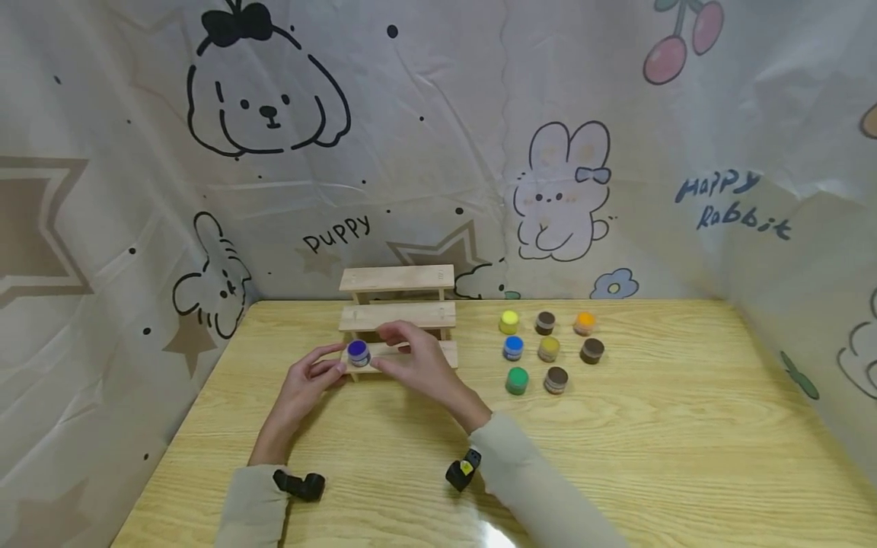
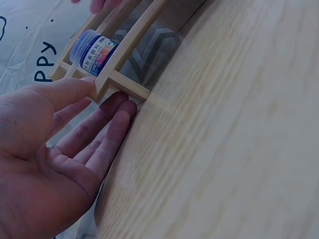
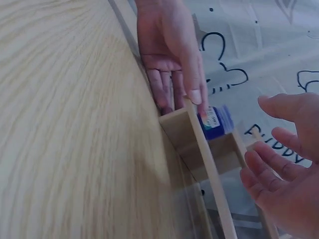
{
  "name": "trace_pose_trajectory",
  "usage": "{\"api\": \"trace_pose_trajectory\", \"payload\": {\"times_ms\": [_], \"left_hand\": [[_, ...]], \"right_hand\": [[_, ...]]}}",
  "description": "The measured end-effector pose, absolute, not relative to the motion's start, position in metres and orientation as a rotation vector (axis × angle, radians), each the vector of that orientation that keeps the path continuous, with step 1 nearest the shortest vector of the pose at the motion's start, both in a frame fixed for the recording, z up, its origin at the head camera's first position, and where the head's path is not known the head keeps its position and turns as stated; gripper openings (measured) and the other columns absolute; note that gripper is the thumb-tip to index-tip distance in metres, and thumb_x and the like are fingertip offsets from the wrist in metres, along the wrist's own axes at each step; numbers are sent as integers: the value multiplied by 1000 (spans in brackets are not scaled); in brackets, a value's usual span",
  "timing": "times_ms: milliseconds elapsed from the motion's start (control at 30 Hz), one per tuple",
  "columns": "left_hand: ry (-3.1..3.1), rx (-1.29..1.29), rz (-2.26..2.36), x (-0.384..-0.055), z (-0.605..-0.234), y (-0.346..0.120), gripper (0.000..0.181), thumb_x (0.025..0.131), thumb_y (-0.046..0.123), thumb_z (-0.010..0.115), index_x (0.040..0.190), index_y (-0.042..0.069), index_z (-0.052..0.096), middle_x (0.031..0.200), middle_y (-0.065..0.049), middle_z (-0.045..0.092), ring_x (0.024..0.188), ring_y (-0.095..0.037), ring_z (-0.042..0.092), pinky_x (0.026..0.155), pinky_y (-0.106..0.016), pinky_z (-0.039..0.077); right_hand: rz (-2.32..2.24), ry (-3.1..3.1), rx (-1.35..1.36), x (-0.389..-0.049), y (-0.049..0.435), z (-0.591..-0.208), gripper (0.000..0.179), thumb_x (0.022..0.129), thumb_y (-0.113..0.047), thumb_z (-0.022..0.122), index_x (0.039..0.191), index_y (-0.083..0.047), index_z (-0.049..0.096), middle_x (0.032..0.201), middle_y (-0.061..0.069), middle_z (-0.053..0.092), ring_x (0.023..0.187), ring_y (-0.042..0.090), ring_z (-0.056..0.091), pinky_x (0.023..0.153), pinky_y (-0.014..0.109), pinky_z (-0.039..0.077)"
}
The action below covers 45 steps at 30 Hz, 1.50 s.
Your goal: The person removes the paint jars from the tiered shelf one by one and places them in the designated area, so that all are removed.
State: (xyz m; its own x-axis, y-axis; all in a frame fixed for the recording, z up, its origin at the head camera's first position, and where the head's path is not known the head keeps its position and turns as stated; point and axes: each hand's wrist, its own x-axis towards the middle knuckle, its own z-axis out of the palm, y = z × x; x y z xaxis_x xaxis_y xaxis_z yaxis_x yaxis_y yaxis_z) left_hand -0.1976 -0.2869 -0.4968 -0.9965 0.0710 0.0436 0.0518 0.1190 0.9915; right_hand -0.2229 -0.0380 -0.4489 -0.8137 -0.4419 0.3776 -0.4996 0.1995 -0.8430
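A small paint jar point(image 1: 358, 352) with a purple top stands upright at the left end of the lowest step of a three-step wooden stand point(image 1: 411, 354). Its printed label faces the front in the left wrist view. My left hand point(image 1: 306, 387) holds the left end of that step, thumb at the front corner and fingers beside the leg, close to the jar. Just right of the jar is my right hand point(image 1: 423, 367), above the step, its fingers loosely bent and apart. In the right wrist view, a gap separates the right hand point(image 3: 286, 164) from the jar point(image 3: 215, 122).
To the right of the stand, several more paint jars stand in loose rows on the wood-grain table point(image 1: 651, 457), among them a yellow jar point(image 1: 509, 322), a blue jar point(image 1: 513, 348) and a green jar point(image 1: 517, 380). A printed curtain point(image 1: 438, 152) hangs behind the stand.
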Motion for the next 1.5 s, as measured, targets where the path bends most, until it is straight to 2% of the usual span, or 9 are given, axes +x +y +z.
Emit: {"api": "trace_pose_trajectory", "payload": {"times_ms": [200,333,500,667,1067,1500], "left_hand": [[2343,126,2074,-199,-497,-285,44,103,4,63,145,-4,53,122,-30,66,98,-18,73,91,-33,61],[2340,134,2074,-200,-497,-284,44,103,5,63,145,-3,53,121,-27,68,99,-16,72,91,-33,61],[2327,148,2090,-202,-496,-282,44,103,6,63,145,-4,53,118,-21,71,99,-13,72,91,-33,60],[2339,148,2069,-201,-495,-282,45,103,8,63,145,-4,52,120,-23,70,100,-14,72,92,-33,60],[2335,152,2086,-199,-498,-284,45,103,5,62,145,-6,51,120,-24,69,99,-13,72,92,-33,60],[2339,141,2066,-198,-498,-288,44,103,4,61,145,-5,52,125,-29,65,100,-13,72,92,-32,60]], "right_hand": [[1669,-2423,986,-230,-53,-452,47,90,-11,81,131,4,62,126,19,65,114,35,64,101,46,56],[1665,-2423,1026,-233,-61,-452,47,90,-8,80,130,6,61,125,19,66,114,33,65,102,46,55],[1593,-2477,1001,-236,-68,-451,45,90,-8,81,129,5,63,124,17,69,112,26,67,99,32,56],[1536,-2534,952,-237,-73,-455,42,93,-11,78,131,3,64,126,15,69,112,23,68,95,23,55],[1518,-2574,929,-240,-77,-463,39,96,-14,76,130,3,66,121,12,71,107,19,68,92,22,56],[1531,-2571,943,-234,-65,-452,32,95,-13,76,124,-1,69,115,9,72,103,17,70,86,21,58]]}}
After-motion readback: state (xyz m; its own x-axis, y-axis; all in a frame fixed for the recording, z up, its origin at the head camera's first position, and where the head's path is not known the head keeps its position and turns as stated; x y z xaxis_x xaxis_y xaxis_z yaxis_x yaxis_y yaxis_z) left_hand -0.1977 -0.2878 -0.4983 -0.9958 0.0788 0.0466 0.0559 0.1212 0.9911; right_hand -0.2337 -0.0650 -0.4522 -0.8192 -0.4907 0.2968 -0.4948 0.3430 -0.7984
